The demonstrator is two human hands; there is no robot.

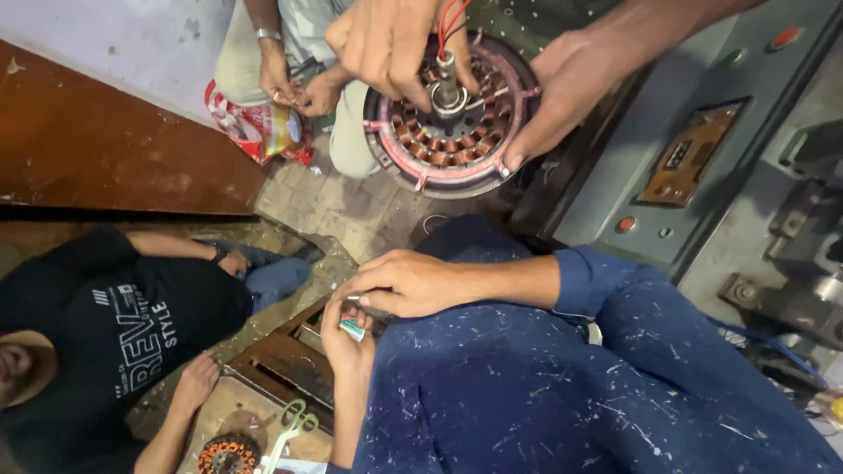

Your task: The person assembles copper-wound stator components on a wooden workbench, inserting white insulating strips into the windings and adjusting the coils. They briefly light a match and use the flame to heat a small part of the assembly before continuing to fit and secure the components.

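Observation:
My left hand (pixel 345 338) comes up from the bottom edge and holds a small white and green piece (pixel 355 329) in its fingers. My right hand (pixel 406 283) reaches in from the right, out of a rolled blue sleeve, and pinches the top of that same piece. Both hands meet over a brown wooden frame (pixel 281 355). My blue, speckled clothing (pixel 571 395) fills the lower right.
Above, another person's two hands hold a round motor stator (pixel 452 132) with copper windings and red wires. A grey machine panel (pixel 694 149) stands at right. A person in black sits at left, and another holds a red packet (pixel 255 127). Green-handled scissors (pixel 294 423) and a second stator (pixel 228 456) lie below.

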